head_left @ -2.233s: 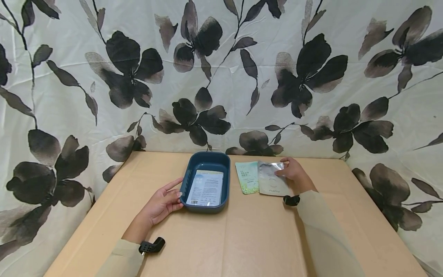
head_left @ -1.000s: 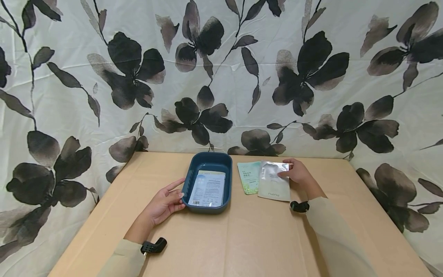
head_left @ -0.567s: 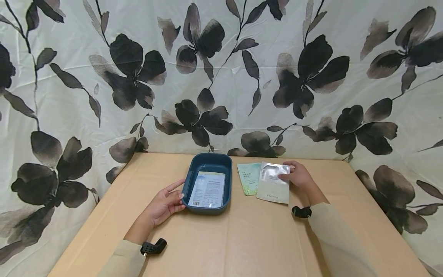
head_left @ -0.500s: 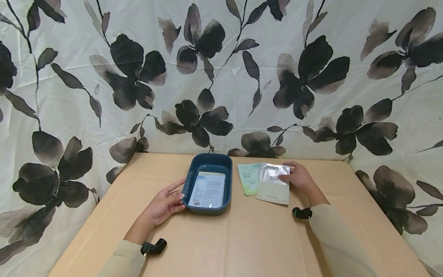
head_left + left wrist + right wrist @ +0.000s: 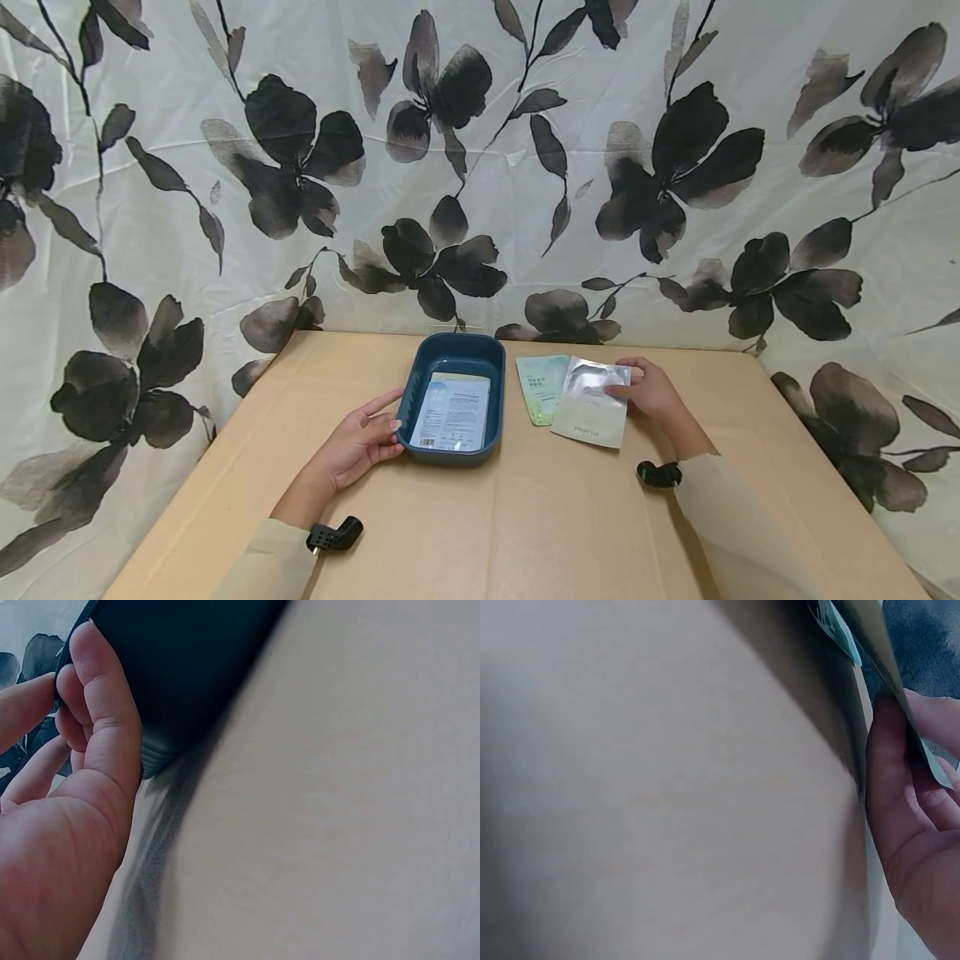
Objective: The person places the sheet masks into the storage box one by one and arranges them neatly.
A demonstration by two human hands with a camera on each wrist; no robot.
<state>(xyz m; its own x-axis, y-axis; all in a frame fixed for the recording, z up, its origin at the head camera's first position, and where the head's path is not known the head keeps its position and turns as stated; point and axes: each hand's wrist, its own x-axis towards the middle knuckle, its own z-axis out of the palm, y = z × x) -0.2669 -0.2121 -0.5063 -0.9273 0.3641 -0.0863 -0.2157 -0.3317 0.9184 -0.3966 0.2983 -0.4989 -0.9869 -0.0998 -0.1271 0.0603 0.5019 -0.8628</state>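
A dark blue rectangular plastic bin (image 5: pixel 450 457) stands on the table, with a flat packet (image 5: pixel 452 412) printed with text and a barcode lying inside. My left hand (image 5: pixel 358 442) holds the bin's near left side, thumb at the rim, as the left wrist view also shows. Between thumb and fingers, my right hand (image 5: pixel 651 390) pinches the right edge of a silver and pale foil pouch (image 5: pixel 591 408). This pouch is tilted and overlaps a mint-green packet (image 5: pixel 540 387) lying to its left. In the right wrist view, the pouch (image 5: pixel 877 645) appears edge-on, raised above the table.
The light wooden-coloured table (image 5: pixel 495 533) reaches back to a white curtain (image 5: pixel 540 167) with dark flowers. A black wristband (image 5: pixel 335 533) sits on the left wrist and another black band (image 5: pixel 660 474) on the right.
My right hand has shifted the silver pouch toward me and lifted its right side, tilting it slightly. The left hand and the bin have stayed in place.
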